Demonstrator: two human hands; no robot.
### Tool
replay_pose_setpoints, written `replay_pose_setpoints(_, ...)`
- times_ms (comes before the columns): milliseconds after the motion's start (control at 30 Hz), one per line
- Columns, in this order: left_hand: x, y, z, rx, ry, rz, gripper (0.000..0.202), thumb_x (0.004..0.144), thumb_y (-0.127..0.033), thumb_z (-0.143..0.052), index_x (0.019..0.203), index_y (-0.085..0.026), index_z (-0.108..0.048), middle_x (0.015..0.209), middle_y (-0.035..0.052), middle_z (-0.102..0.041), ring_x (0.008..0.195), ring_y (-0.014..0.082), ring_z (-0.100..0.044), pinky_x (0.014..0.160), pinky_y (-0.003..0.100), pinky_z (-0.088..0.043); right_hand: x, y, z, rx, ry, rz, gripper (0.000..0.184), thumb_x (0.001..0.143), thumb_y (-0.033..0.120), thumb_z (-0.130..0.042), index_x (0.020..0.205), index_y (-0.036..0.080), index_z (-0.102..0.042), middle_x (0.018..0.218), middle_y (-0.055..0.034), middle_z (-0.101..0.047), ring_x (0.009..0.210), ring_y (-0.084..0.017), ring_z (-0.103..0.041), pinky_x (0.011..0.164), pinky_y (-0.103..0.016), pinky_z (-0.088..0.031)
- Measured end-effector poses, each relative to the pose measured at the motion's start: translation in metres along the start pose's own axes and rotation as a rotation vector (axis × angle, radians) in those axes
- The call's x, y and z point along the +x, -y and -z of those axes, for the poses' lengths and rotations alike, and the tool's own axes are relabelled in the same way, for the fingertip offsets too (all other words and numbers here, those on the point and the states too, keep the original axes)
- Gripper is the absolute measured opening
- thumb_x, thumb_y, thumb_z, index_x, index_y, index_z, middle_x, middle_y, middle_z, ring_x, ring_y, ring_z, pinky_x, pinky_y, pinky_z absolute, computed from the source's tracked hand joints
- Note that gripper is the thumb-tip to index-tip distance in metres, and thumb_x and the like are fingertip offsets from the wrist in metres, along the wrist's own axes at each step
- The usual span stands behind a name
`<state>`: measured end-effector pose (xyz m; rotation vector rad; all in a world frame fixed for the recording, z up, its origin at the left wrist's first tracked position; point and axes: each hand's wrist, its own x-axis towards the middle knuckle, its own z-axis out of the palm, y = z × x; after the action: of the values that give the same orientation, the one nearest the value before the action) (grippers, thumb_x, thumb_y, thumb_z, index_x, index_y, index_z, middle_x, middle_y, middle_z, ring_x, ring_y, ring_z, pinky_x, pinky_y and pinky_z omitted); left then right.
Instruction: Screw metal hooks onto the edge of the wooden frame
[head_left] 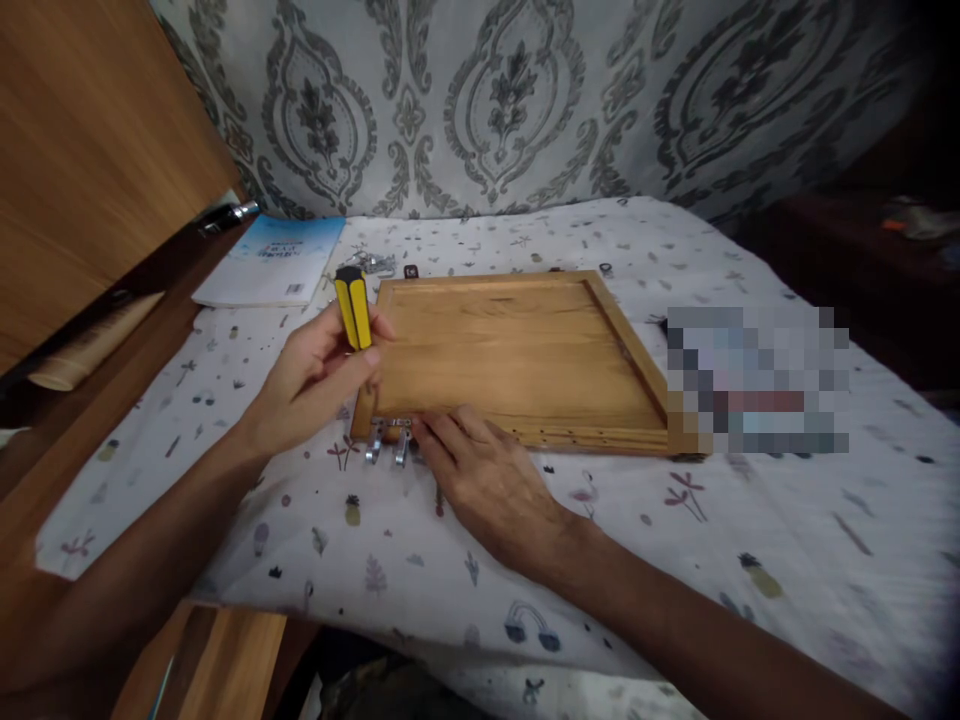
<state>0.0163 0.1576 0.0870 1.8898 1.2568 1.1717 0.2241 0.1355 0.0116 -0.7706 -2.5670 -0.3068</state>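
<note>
A screwdriver with a yellow and black handle (356, 312) stands handle-up in my left hand (311, 375), its thumb and fingers closed around the lower part. The shaft and tip are hidden. Beneath lies a framed wooden panel (502, 345) with a recessed middle and small dark holes along its near edge. At the panel's near left corner sits a metal rail with hooks (392, 430), two of which hang over the edge. My right hand (487, 485) rests at this edge, its bent fingers pressed together against the right end of the hook rail.
A blue and white booklet (274, 262) lies at the back left, with small metal pieces (371, 263) to its right. The patterned tablecloth (637, 590) covers the table. A blurred patch hides something right of the panel. A patterned curtain (510, 100) hangs behind; wooden furniture (97, 150) stands left.
</note>
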Motion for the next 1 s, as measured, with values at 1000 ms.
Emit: replay_pose_setpoints(1000,0.008,0.039,0.004,0.098,0.641,0.327,0.022,0.079,-0.035,-0.067,0.077,-0.013,-0.069,0.069,0.0021,-0.064,0.061,0.0112,-0.059,0.053,0.019,-0.045,0.001,-0.002,0.000,0.004,0.064,-0.002,0.036,0.082,0.003,-0.064,0.118,0.004,-0.064,0.105,-0.0127,-0.068,0.091,-0.027,-0.054,0.071,-0.038,-0.055)
